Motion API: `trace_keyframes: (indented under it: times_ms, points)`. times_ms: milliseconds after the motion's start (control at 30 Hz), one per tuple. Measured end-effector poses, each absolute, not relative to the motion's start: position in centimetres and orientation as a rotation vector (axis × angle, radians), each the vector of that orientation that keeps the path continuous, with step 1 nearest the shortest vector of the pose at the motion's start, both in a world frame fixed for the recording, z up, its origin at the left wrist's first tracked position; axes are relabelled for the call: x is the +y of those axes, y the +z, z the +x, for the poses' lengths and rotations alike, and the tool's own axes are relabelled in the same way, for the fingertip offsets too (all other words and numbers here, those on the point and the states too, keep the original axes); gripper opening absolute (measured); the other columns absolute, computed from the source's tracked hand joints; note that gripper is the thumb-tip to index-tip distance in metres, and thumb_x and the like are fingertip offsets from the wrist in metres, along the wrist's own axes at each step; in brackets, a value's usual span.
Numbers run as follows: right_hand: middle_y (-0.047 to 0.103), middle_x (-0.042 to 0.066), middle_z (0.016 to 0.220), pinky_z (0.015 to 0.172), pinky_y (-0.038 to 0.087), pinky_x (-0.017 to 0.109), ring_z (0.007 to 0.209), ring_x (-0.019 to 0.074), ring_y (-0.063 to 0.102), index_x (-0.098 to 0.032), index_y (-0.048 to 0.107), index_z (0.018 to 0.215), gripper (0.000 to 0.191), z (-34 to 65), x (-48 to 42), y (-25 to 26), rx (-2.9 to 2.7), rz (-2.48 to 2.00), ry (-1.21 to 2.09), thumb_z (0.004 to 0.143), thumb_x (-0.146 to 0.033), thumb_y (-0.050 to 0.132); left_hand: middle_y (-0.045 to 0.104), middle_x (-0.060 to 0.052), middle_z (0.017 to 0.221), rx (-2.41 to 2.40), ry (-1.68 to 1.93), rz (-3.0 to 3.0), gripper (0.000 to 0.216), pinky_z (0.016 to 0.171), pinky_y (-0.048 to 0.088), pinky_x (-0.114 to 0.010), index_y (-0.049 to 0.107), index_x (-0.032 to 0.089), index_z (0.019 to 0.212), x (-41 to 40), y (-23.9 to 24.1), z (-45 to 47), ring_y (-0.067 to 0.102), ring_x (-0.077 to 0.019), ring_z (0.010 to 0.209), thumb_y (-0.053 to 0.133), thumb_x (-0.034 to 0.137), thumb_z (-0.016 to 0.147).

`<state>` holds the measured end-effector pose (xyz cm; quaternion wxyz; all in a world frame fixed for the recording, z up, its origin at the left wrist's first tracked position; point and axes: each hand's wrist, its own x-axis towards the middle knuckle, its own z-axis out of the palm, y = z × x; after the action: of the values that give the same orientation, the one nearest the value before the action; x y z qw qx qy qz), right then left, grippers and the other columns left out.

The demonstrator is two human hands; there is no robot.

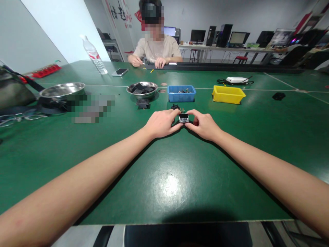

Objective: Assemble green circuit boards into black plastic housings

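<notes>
Both my hands meet at the middle of the green table (164, 178). My left hand (161, 122) and my right hand (203, 125) pinch a small black part with a pale face (183, 118) from either side, fingers curled closed on it. The part rests on or just above the table. A few small black pieces (175, 107) lie just beyond my fingers.
Farther back stand a metal bowl of black parts (142, 90), a blue bin (181, 93) and a yellow bin (227, 94). A larger metal bowl (61, 90), a water bottle (94, 55) and a phone (120, 71) sit at left. Another person (155, 48) works across the table.
</notes>
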<state>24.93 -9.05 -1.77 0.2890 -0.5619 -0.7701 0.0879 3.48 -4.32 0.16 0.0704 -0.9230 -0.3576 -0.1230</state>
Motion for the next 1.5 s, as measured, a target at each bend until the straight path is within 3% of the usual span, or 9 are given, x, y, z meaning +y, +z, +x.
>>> trace_keyframes:
  times_ms: [300,533,700,800,1100,1300,1500]
  points:
    - [0.070,-0.001,0.073,0.068,0.040,0.029,0.063,0.0199,0.063,-0.023,0.067,0.124,0.036,25.0,-9.1,-2.0,-2.062,-1.469,0.196,0.090,-0.034,0.066,0.071,-0.016,0.109,-0.932,-0.384,-2.701,0.043,0.087,0.047,-0.042,0.063,0.015,0.120,-4.2,0.2,3.6,0.064,-0.0326,0.105,0.051,0.050,0.100]
    - [0.070,-0.001,0.071,0.067,0.040,0.029,0.060,0.0194,0.062,-0.022,0.067,0.124,0.037,24.9,-9.1,-2.0,-2.059,-1.474,0.200,0.090,-0.035,0.065,0.068,-0.017,0.115,-0.960,-0.362,-2.696,0.047,0.091,0.046,-0.044,0.061,0.015,0.127,-4.4,0.3,3.5,0.061,-0.0341,0.110,0.049,0.052,0.101]
    - [0.071,0.000,0.072,0.068,0.041,0.031,0.063,0.0223,0.064,-0.022,0.068,0.122,0.037,24.8,-9.1,-1.9,-2.003,-1.604,0.128,0.087,-0.035,0.067,0.060,-0.019,0.136,-1.135,-0.382,-2.652,0.052,0.101,0.048,-0.047,0.055,0.014,0.140,-4.4,0.2,3.6,0.057,-0.0365,0.123,0.057,0.043,0.097]
    - [0.073,0.002,0.075,0.071,0.043,0.033,0.067,0.0242,0.066,-0.023,0.069,0.122,0.037,24.8,-9.1,-1.8,-1.968,-1.673,0.075,0.087,-0.035,0.067,0.055,-0.020,0.146,-1.310,-0.321,-2.599,0.049,0.103,0.050,-0.048,0.054,0.016,0.144,-4.2,-0.1,3.6,0.057,-0.0366,0.128,0.052,0.034,0.098]
    - [0.073,0.004,0.083,0.073,0.041,0.031,0.076,0.0225,0.063,-0.021,0.068,0.116,0.032,24.9,-9.1,-1.8,-2.170,-1.537,0.111,0.089,-0.038,0.068,0.069,-0.016,0.121,-1.275,-0.233,-2.665,0.035,0.097,0.054,-0.044,0.067,0.015,0.125,-3.7,-0.2,3.6,0.065,-0.0309,0.111,0.044,0.030,0.103]
    - [0.073,0.011,0.104,0.083,0.042,0.035,0.093,0.0269,0.062,-0.018,0.064,0.121,0.038,24.4,-10.1,-1.1,-2.452,-1.417,-0.121,0.094,-0.045,0.064,0.069,-0.015,0.119,-1.244,-0.264,-2.663,0.035,0.100,0.053,-0.042,0.064,0.015,0.126,-3.8,-0.2,3.5,0.065,-0.0294,0.112,0.044,0.034,0.104]
    - [0.070,0.017,0.111,0.087,0.040,0.040,0.103,0.0326,0.059,-0.017,0.063,0.129,0.046,23.4,-11.4,-0.3,-2.562,-1.353,-0.380,0.096,-0.049,0.061,0.067,-0.017,0.124,-1.257,-0.278,-2.699,0.036,0.101,0.053,-0.044,0.064,0.014,0.128,-3.8,-0.2,3.5,0.064,-0.0315,0.116,0.045,0.034,0.104]
